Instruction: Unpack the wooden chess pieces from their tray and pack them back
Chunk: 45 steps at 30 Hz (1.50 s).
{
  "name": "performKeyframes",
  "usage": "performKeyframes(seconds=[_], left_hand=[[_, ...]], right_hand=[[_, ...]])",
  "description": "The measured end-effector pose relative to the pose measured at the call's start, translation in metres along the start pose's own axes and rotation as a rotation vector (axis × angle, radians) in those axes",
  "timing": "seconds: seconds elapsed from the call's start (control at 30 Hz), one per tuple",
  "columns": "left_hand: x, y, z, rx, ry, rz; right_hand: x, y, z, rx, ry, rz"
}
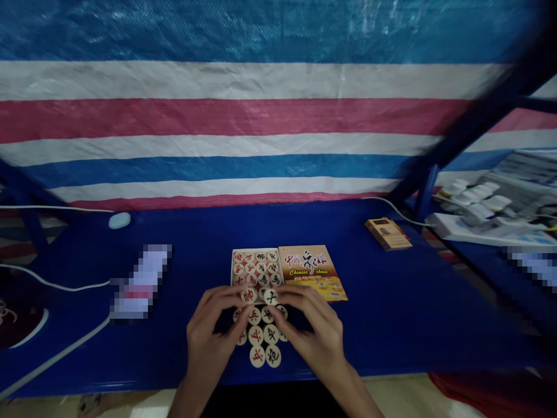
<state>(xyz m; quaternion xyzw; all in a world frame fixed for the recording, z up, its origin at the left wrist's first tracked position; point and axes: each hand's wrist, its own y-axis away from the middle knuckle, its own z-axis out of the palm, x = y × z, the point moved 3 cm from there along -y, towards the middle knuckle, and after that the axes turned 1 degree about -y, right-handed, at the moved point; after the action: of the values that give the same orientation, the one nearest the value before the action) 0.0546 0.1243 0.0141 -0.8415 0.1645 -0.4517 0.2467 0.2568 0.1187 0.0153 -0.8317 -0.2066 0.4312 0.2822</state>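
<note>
My left hand (213, 325) pinches a Chinese chess piece with a red character (249, 295) between thumb and fingers. Level with it, my right hand (319, 328) grips a Chinese chess piece with a black character (270, 296). Both are over the near edge of a shallow white box (232, 264), where rows of round pieces lie, red characters mostly on the left and black on the right. Several loose pieces (257, 356) lie on the table between my wrists, some partly hidden by my fingers. The "Chinese chess" box lid (335, 268) touches the box's right side.
The blue table (195, 232) backs onto a striped tarp (261, 116). A blurred-out phone (145, 281) and a pale blue case (119, 220) are at left, with white cables. At right are a small brown box (388, 233) and a power strip (491, 230) with plugs.
</note>
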Motion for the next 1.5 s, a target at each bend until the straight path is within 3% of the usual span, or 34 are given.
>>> performKeyframes(seconds=[0.13, 0.4, 0.6, 0.9, 1.1, 1.23, 1.37, 1.5], left_hand=[[-0.013, 0.002, -0.002, -0.003, -0.148, -0.080], [-0.014, 0.003, 0.001, -0.077, -0.196, -0.025], [-0.014, 0.003, 0.005, -0.124, -0.266, 0.019], [-0.015, 0.007, -0.002, -0.069, -0.163, -0.039], [-0.011, 0.013, -0.016, 0.000, -0.258, 0.059], [-0.011, 0.028, -0.029, -0.130, -0.300, 0.181], [-0.008, 0.048, -0.033, -0.309, -0.337, 0.321], [-0.004, 0.055, -0.031, -0.324, -0.418, 0.364]], right_hand=[[0.007, -0.003, -0.008, 0.070, 0.208, 0.070], [0.009, -0.001, 0.002, -0.079, 0.377, -0.007], [0.003, 0.002, 0.002, -0.192, 0.359, -0.085], [0.000, 0.004, -0.004, -0.084, 0.311, -0.070], [0.000, 0.013, -0.017, -0.092, 0.254, -0.079], [0.003, 0.031, -0.031, -0.249, 0.267, -0.111], [0.000, 0.043, -0.031, -0.406, 0.249, -0.161], [-0.004, 0.040, -0.026, -0.437, 0.250, -0.147]])
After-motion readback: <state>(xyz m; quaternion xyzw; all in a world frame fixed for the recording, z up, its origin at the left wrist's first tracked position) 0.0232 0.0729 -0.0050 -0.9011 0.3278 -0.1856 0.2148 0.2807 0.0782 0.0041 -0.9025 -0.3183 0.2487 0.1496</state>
